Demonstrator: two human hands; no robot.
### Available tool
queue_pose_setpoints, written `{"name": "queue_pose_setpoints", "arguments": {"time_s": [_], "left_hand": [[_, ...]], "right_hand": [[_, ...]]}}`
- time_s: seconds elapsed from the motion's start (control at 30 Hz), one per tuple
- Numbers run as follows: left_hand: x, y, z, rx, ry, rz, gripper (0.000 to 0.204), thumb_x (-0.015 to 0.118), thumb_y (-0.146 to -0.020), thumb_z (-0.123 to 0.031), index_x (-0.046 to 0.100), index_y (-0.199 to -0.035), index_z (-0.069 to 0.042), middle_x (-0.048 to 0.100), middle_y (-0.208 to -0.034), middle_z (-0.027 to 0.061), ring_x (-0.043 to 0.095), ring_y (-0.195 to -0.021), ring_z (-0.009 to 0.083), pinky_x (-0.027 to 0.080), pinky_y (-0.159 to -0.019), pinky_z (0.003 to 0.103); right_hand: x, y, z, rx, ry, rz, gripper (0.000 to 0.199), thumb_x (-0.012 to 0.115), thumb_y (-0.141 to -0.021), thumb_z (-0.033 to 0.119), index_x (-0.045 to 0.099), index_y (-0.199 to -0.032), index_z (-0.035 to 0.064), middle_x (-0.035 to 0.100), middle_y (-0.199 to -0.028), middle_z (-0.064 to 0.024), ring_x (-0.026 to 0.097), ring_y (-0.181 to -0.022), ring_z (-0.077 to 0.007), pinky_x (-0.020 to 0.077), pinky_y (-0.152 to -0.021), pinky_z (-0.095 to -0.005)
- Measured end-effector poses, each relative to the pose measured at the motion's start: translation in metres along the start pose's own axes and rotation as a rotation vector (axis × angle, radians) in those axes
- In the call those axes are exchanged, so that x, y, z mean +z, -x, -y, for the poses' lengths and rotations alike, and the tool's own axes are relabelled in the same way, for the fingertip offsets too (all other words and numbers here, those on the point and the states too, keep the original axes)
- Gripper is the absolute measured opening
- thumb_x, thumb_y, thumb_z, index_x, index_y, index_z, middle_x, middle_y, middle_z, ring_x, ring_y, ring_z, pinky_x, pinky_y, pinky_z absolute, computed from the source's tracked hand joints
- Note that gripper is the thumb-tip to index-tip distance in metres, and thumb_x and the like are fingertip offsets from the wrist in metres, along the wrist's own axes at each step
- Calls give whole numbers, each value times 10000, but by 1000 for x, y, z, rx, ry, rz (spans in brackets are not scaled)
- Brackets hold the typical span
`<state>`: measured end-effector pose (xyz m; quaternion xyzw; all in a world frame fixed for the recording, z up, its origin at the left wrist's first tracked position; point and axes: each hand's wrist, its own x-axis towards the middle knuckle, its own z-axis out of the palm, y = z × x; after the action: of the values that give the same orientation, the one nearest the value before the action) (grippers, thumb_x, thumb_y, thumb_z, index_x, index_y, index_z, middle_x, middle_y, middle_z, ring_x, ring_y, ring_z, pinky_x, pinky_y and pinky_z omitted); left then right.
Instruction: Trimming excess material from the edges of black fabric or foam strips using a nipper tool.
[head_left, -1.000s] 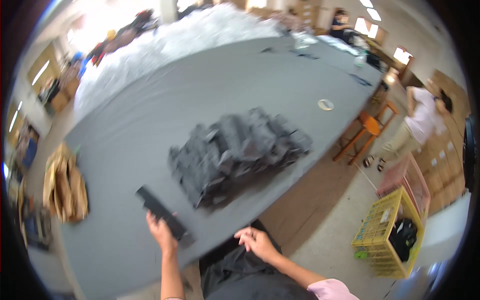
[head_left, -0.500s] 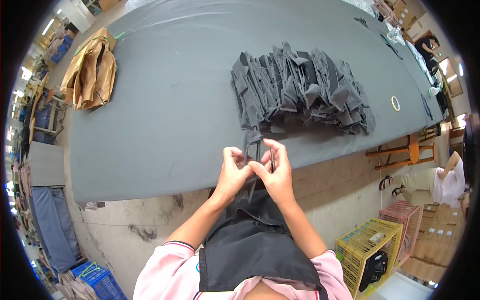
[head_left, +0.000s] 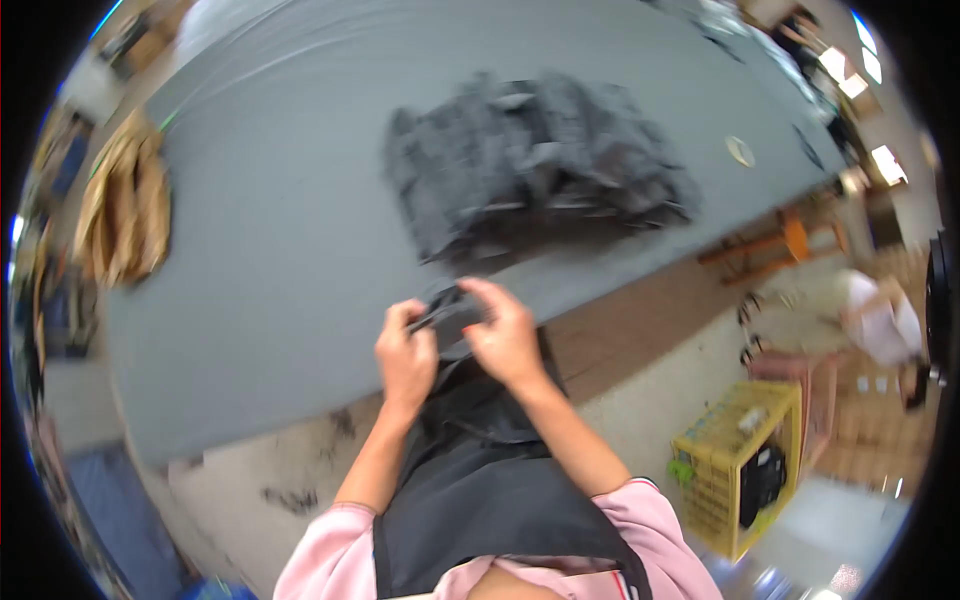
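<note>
We hold a small piece of dark grey fabric [head_left: 458, 320] between our two hands, over the table's near edge and just in front of our black apron [head_left: 490, 515]. Our left hand [head_left: 407, 358] is closed on its left side, the thumb and curled fingers pinching it; our right hand [head_left: 503, 335] grips the other side, index finger along the top and thumb below. Blur hides the fabric's exact folds from us.

Just beyond our hands, a wide pile of similar dark pieces [head_left: 535, 165] sits on the grey-covered table [head_left: 260, 260]. To its right we see a pale ring [head_left: 740, 152] lying flat, and near the left edge a crumpled brown paper bag [head_left: 125, 205]. Off the table's right side stands an orange wooden stool [head_left: 795, 238]. Nearer us on the floor, a yellow crate [head_left: 712, 465] holds something black [head_left: 765, 482], with a pink crate [head_left: 824, 395] just beside it. A person in a pale top [head_left: 880, 318] is farther right.
</note>
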<state>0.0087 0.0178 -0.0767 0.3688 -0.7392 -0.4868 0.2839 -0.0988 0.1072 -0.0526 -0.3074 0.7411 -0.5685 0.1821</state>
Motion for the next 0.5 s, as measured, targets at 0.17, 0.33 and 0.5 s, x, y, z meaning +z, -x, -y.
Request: {"name": "queue_pose_setpoints", "arguments": {"time_s": [0.17,0.33,0.5], "left_hand": [[5,11,5,-37,299,106,275,472,-850,62,468,-1120,13,473,-1139,100,504,-1040,181,425,-892,282],[29,14,2,134,110,151,130,525,-902,-43,436,-994,-28,434,-1089,61,449,-853,113,397,-784,258],[48,19,-8,177,196,305,210,501,-908,-46,484,-1109,10,463,-1133,77,491,-939,144,413,-813,258]], "right_hand": [[-2,-8,-10,72,-147,37,515,469,-649,-90,566,-1148,-3,624,-1055,-193,622,-970,-279,483,-837,-326],[-17,12,-13,109,-195,-77,554,463,-617,-109,549,-1158,-21,618,-1074,-198,602,-1027,-295,468,-891,-328],[-50,28,-31,144,-155,-173,558,467,-604,-112,556,-1147,-21,621,-1075,-184,598,-1037,-282,462,-894,-321]]}}
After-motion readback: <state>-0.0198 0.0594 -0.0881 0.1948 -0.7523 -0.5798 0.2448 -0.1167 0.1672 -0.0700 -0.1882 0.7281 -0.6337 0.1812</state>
